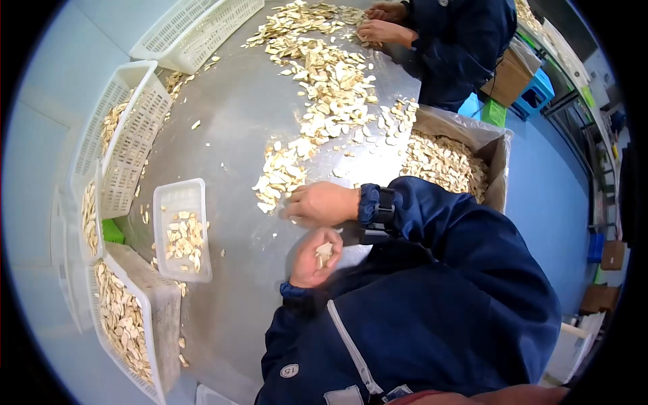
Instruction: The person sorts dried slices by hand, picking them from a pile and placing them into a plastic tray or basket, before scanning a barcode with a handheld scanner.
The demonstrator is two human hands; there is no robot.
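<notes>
Pale dried slices lie in a long heap on the metal table, its near end beside my right hand. My right hand is at the heap's edge, back upward, fingers curled down; what they hold, if anything, is hidden. Just nearer to me, my left hand is turned palm up, its fingers curled around a few pale slices. A shallow translucent tray with some slices in it stands to the left on the table.
White perforated baskets with slices line the left edge, another basket below them. A lined carton full of slices stands at the right by my arm. Across the table are a co-worker's hands at the heap's far end.
</notes>
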